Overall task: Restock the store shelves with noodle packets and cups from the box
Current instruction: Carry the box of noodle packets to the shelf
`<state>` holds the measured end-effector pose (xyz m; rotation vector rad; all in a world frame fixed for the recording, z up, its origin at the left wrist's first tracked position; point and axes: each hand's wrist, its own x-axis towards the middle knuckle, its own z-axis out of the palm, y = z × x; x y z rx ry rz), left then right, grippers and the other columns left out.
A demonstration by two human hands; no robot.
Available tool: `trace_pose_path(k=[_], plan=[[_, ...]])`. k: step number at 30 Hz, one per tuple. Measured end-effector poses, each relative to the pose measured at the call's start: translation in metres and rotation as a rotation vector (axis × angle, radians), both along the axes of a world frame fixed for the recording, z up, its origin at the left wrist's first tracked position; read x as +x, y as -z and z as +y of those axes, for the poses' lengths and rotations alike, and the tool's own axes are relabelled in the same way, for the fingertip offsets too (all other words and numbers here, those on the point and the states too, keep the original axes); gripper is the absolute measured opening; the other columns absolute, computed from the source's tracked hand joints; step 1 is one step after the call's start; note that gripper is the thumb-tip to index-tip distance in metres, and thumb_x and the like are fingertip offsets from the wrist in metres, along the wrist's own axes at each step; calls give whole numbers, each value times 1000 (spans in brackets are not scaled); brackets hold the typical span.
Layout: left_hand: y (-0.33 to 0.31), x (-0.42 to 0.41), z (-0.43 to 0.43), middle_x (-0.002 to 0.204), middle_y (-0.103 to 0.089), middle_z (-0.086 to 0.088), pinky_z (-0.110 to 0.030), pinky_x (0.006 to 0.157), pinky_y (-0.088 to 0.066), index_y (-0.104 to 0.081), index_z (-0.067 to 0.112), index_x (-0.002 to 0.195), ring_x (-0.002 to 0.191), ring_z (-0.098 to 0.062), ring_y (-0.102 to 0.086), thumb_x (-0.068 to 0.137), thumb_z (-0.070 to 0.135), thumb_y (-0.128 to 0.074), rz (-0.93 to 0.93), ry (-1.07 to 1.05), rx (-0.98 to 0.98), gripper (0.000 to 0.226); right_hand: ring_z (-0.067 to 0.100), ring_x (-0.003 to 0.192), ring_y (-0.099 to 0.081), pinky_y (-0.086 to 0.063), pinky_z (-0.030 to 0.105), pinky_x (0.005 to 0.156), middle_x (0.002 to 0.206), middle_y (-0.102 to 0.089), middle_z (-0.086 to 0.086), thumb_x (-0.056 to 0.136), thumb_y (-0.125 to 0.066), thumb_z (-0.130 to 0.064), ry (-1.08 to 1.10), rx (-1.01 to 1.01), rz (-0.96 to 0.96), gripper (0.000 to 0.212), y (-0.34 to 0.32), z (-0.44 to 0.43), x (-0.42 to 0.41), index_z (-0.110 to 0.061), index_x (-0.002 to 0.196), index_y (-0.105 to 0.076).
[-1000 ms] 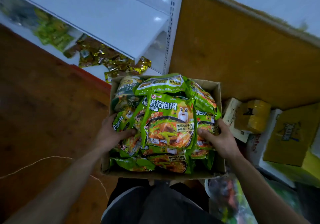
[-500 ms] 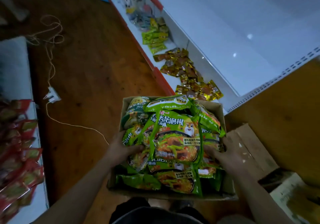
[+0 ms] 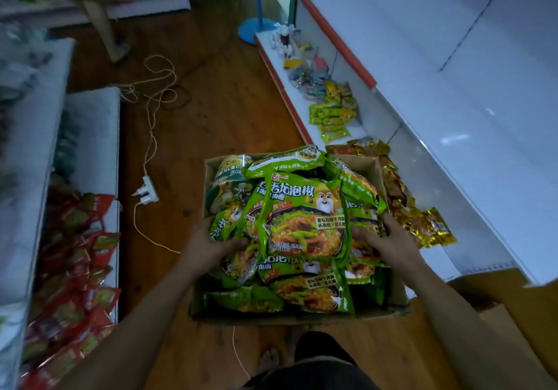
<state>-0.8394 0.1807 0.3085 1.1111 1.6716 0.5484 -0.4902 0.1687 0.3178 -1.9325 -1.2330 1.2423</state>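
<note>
Two bare hands deep in a heap of green noodle packets (image 3: 302,217), piled above the rim of an open cardboard box (image 3: 396,294), low in the centre over a wooden floor. Left hand (image 3: 211,247) curled round packets at the heap's left edge. Right hand (image 3: 389,244) likewise clenched on packets at the right edge, fingertips tucked out of sight. Noodle cups (image 3: 229,178) wedged into the box's far left corner. Just right of the box, a white store shelf (image 3: 471,160), its bottom tier strewn with gold snack packets (image 3: 422,223). Probably light and soft to handle: glossy, slippery film over brittle noodle blocks, easily crushed. Best taken by the flat sides, a few at once, never by a crimped end.
</note>
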Motion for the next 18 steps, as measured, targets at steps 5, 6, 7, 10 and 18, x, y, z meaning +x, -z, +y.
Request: trace_pose_path(k=[5, 6, 7, 10, 18], plan=[[-9, -26, 80, 111, -65, -1, -41, 96, -51, -51, 26, 110, 101, -23, -65, 61, 36, -90, -5, -66, 0, 64, 20, 110, -61, -49, 39, 93, 120, -65, -7, 67, -75, -61, -72, 6, 28, 66, 1, 107, -29, -32, 124, -59], [-7, -31, 100, 108, -67, 2, -42, 96, -51, -53, 27, 106, 99, -21, -66, 54, 46, -91, -9, -73, 3, 67, 21, 113, -60, -49, 42, 97, 125, -63, -6, 63, -73, -67, -88, 0, 20, 76, 3, 130, -33, -32, 129, -57], [-8, -35, 119, 105, -68, 5, -42, 96, -52, -55, 30, 102, 96, -19, -67, 48, 52, -92, -11, -80, -4, 69, 22, 116, -59, -48, 45, 100, 130, -61, -4, 60, -72, -73, -107, 0, 25, 86, 5, 154, -39, -32, 133, -54], [2, -50, 182, 108, -71, 3, -46, 95, -54, -61, 26, 112, 98, -18, -69, 34, 68, -89, -8, -113, 2, 92, 25, 128, -52, -44, 48, 105, 145, -51, -1, 45, -67, -89, -160, -2, 34, 116, 14, 226, -49, -30, 143, -46], [-19, -76, 339, 95, -62, 14, -30, 84, -51, -53, 27, 105, 86, -6, -62, 73, 19, -85, -17, -167, -1, 46, 27, 129, -50, -44, 50, 104, 146, -49, 0, 43, -66, -91, -196, -22, 26, 125, 2, 400, -84, -26, 146, -42]])
